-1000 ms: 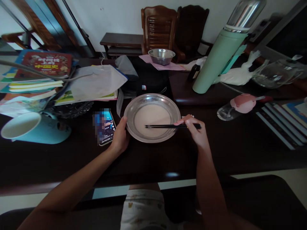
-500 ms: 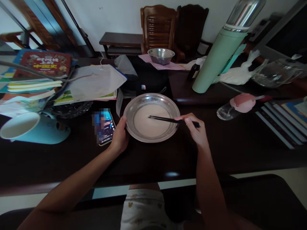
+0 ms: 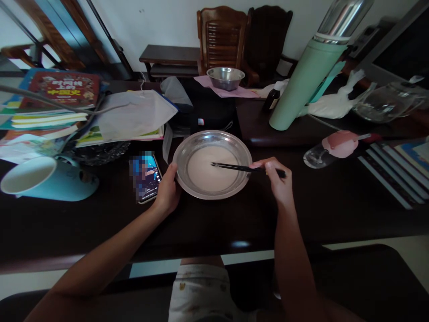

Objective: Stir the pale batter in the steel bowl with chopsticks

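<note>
A shallow steel dish [image 3: 187,147] sits in front of me on the dark table, filled with a pale batter [image 3: 205,173]. My right hand [image 3: 277,183] pinches a pair of black chopsticks [image 3: 236,167] whose tips dip into the batter near the dish's middle. Over on the other side, my left hand [image 3: 167,192] grips the dish's left rim, thumb on the edge. A lit phone [image 3: 146,177] lies just left of that hand.
A mint thermos [image 3: 303,80], a pink-lidded bottle [image 3: 330,147] and a glass jug [image 3: 382,105] stand at the right. A small steel bowl [image 3: 225,78] is at the back. Stacked books [image 3: 50,105] and a blue cup [image 3: 43,179] crowd the left. More books [image 3: 398,172] lie far right.
The chopstick tips have swept from the dish's lower left toward its middle, and my right hand shifted slightly right and up. My left hand stayed on the rim.
</note>
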Action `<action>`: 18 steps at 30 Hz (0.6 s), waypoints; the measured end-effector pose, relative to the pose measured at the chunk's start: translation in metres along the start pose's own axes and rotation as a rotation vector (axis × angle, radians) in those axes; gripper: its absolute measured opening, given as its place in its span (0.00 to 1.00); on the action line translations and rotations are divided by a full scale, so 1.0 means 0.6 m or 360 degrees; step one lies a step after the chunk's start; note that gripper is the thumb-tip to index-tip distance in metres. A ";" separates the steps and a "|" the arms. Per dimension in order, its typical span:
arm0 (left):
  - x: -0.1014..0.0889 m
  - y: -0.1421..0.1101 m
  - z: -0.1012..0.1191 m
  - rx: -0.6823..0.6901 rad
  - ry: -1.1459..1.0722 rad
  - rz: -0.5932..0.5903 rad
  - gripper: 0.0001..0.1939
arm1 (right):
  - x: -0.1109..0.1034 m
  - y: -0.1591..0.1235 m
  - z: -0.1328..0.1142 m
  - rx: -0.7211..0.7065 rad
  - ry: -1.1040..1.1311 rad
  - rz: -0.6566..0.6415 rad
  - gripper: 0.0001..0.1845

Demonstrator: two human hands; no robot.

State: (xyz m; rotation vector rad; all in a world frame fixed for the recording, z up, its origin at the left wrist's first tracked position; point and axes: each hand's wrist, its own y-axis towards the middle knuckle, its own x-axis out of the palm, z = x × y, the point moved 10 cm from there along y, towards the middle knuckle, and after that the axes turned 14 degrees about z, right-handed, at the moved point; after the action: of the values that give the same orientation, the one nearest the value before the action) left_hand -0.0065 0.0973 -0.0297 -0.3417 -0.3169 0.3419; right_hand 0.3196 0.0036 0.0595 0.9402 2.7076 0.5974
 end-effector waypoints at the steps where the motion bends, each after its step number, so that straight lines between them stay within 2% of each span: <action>1: 0.000 0.000 -0.001 -0.0005 -0.0003 0.0001 0.17 | -0.006 0.000 0.002 0.0026 0.0038 0.0058 0.26; 3: 0.000 0.000 -0.002 -0.0017 -0.0006 0.0002 0.16 | -0.005 -0.001 0.003 0.0060 0.0116 0.0047 0.26; 6: 0.000 0.001 -0.003 -0.0011 0.0001 0.0001 0.17 | 0.020 -0.005 -0.004 0.0020 0.0114 -0.0197 0.26; 8: 0.000 0.002 -0.002 0.0002 0.0001 -0.0008 0.18 | 0.028 -0.007 -0.006 -0.0027 0.0029 -0.0276 0.26; 14: -0.001 -0.001 -0.003 -0.0039 -0.0043 0.0006 0.18 | -0.003 0.000 -0.003 0.0002 -0.0003 0.0005 0.27; 18: -0.002 -0.002 -0.002 -0.0044 -0.0025 0.0027 0.17 | 0.021 -0.006 -0.008 -0.0001 -0.0003 -0.0227 0.29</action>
State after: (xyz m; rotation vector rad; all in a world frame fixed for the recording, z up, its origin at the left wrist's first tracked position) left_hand -0.0067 0.0956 -0.0305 -0.3692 -0.3348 0.3575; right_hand 0.3064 0.0078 0.0612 0.7386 2.7432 0.5679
